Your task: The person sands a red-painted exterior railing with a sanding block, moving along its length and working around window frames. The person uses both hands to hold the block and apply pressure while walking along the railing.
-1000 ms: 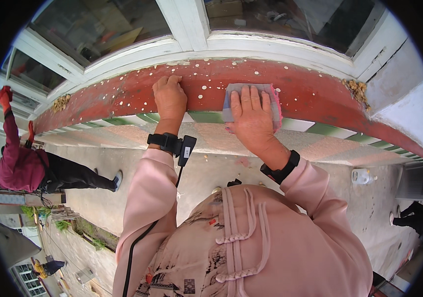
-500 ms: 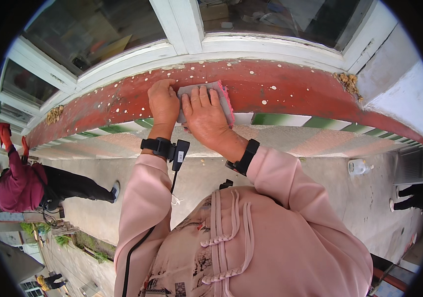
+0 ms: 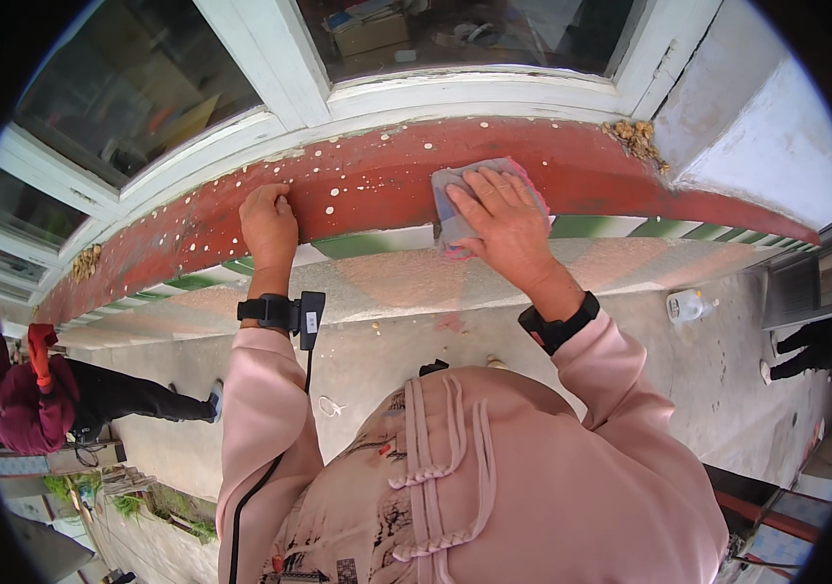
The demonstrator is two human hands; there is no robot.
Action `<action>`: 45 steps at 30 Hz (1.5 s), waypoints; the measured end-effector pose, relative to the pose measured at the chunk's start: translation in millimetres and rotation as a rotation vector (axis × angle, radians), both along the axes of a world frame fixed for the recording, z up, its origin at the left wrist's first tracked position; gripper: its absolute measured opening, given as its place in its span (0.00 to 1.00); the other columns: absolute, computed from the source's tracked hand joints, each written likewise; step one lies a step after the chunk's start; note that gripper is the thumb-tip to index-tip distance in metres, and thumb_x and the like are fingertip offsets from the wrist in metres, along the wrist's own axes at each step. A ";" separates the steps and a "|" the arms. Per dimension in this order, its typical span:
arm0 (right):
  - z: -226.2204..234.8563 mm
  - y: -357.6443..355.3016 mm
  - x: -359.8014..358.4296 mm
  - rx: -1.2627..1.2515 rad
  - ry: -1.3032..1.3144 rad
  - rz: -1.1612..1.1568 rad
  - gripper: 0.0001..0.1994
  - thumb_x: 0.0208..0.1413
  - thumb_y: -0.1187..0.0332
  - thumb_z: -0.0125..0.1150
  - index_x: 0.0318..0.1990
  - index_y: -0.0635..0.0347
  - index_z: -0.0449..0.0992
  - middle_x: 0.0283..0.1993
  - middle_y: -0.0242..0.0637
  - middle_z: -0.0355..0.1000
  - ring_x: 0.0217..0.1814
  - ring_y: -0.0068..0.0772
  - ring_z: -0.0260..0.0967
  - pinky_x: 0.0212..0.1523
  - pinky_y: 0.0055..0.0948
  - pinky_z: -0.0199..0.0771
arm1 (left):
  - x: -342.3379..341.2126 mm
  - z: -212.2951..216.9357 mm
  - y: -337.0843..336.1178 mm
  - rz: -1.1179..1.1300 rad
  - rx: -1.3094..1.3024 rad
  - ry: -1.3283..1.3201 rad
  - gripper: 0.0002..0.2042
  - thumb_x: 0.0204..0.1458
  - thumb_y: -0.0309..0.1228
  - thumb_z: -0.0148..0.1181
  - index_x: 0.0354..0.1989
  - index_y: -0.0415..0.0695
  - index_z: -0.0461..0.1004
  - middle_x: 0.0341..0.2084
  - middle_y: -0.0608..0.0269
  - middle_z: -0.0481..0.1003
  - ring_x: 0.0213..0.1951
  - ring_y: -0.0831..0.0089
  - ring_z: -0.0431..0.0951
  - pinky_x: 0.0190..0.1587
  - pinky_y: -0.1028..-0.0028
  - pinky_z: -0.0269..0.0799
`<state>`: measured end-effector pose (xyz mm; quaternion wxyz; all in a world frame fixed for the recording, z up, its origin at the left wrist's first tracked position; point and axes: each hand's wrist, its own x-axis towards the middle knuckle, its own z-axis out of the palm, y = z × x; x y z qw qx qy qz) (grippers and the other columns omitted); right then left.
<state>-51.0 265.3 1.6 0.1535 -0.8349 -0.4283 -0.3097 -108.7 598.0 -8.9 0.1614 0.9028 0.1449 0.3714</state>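
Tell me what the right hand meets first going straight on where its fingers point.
The right hand, lying on the grey cloth over the red ledge, would likely meet the white window frame first; fisheye depth is uncertain.

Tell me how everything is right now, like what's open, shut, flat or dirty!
Left hand: fingers curled, at the red sill.
Right hand: flat on the cloth, fingers out.
Cloth: flat under that hand, partly over the sill's edge.
Red sill: spotted with white, worn in patches.
White-framed window: looks shut.
Black wrist straps: fastened around both wrists.
Clear bottle: on the ground; standing or lying, can't tell.
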 end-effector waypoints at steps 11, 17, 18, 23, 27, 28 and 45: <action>7.7 -151.0 48.0 -0.080 0.042 -0.061 0.39 0.28 0.64 0.72 0.58 0.48 0.72 0.60 0.35 0.68 0.62 0.45 0.64 0.64 0.44 0.61 | 1.6 0.3 -0.1 0.041 0.017 0.037 0.08 0.51 0.25 0.54 0.36 0.45 0.79 0.39 0.59 0.78 0.46 0.56 0.73 0.51 0.63 0.68; 9.9 -176.8 58.8 -0.097 0.094 -0.083 0.40 0.24 0.65 0.73 0.57 0.50 0.73 0.60 0.36 0.68 0.63 0.46 0.63 0.64 0.45 0.61 | 3.5 1.5 -3.8 0.038 -0.008 0.021 0.07 0.50 0.24 0.55 0.35 0.46 0.79 0.38 0.59 0.78 0.45 0.56 0.73 0.50 0.62 0.68; 9.7 -173.9 58.2 -0.103 0.085 -0.097 0.40 0.24 0.64 0.74 0.57 0.51 0.73 0.60 0.37 0.68 0.63 0.46 0.63 0.64 0.45 0.60 | 4.0 1.3 -4.6 0.044 0.030 0.010 0.07 0.50 0.25 0.56 0.35 0.46 0.79 0.37 0.59 0.77 0.45 0.56 0.73 0.49 0.62 0.69; 9.6 -136.1 49.9 -0.116 0.050 -0.105 0.38 0.27 0.60 0.74 0.55 0.54 0.74 0.59 0.38 0.69 0.62 0.44 0.64 0.62 0.46 0.60 | 8.2 -2.9 -10.5 0.107 0.087 0.003 0.06 0.50 0.25 0.57 0.34 0.47 0.79 0.38 0.59 0.76 0.46 0.54 0.72 0.49 0.60 0.70; 5.4 -77.0 33.3 -0.086 0.040 -0.021 0.37 0.29 0.58 0.74 0.55 0.56 0.74 0.58 0.40 0.69 0.61 0.44 0.64 0.62 0.47 0.58 | 8.6 -1.7 -10.4 0.088 0.083 0.019 0.06 0.50 0.25 0.57 0.34 0.47 0.79 0.38 0.59 0.76 0.45 0.54 0.71 0.47 0.59 0.70; 5.1 -61.4 27.9 -0.089 0.038 -0.013 0.37 0.28 0.57 0.74 0.54 0.56 0.74 0.57 0.41 0.69 0.61 0.44 0.64 0.62 0.47 0.58 | 8.6 -1.6 -10.9 0.092 0.086 0.008 0.06 0.49 0.25 0.57 0.33 0.47 0.79 0.37 0.59 0.76 0.45 0.54 0.71 0.47 0.59 0.70; -4.5 131.1 -23.4 -0.114 -0.042 0.083 0.38 0.32 0.53 0.74 0.53 0.63 0.71 0.53 0.46 0.66 0.58 0.49 0.61 0.58 0.49 0.57 | 8.2 0.5 -16.9 0.114 0.059 -0.004 0.07 0.50 0.24 0.56 0.34 0.47 0.79 0.38 0.59 0.76 0.45 0.54 0.71 0.48 0.60 0.69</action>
